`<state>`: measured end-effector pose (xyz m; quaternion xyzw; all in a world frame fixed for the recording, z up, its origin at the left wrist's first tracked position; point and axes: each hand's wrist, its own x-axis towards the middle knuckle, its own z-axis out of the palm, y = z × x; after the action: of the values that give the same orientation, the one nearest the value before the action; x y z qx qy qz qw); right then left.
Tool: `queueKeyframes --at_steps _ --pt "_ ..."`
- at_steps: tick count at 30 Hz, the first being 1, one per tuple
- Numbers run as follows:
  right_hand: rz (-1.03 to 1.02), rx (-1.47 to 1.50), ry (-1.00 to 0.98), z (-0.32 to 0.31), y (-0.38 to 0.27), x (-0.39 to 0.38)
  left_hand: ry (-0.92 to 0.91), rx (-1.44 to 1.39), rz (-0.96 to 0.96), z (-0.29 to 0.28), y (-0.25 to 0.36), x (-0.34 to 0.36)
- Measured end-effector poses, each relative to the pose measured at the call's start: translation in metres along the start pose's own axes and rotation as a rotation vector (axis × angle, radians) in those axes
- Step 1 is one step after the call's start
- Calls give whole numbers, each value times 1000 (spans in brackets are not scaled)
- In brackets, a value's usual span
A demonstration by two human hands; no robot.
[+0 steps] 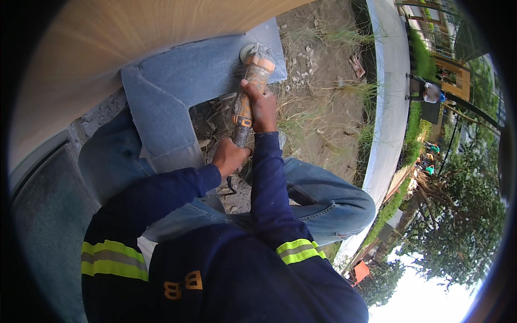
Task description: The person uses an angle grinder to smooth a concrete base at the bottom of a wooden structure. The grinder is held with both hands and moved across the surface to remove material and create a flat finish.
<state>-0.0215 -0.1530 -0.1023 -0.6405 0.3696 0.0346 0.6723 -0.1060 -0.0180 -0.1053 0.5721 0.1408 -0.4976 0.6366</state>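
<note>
An orange and grey angle grinder (251, 99), coated in dust, is held between my two hands. My left hand (231, 156) is closed around its rear end, low in the middle of the picture. Farther forward, my right hand (262, 107) wraps the grinder's body, its thumb lying across the top. The round disc (247, 53) at the front rests on or just over the blue-grey stone slab (210, 67); I cannot tell whether it touches. A dark cord (231, 185) shows below my left hand.
Bare soil (323, 118) with dry grass and rubble lies right of the slab. A pale concrete kerb (390, 102) runs beyond it. A brown wood-grained surface (134, 32) rises at upper left. My bent legs (328, 207) flank the work. A person (431, 92) is far right.
</note>
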Motion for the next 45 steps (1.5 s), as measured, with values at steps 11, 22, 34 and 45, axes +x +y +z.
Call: queueKeyframes --at_steps 11,22,34,45 --pt "-59 -45 71 -7 -2 22 -51 -23 7 -5 10 21" --pt "-61 -18 93 -11 -1 21 -38 15 84 -6 4 32" --pt "-67 1 96 -10 -1 19 1 65 49 -5 8 27" --pt "-52 1 113 -14 1 6 -18 17 11 -2 11 10"
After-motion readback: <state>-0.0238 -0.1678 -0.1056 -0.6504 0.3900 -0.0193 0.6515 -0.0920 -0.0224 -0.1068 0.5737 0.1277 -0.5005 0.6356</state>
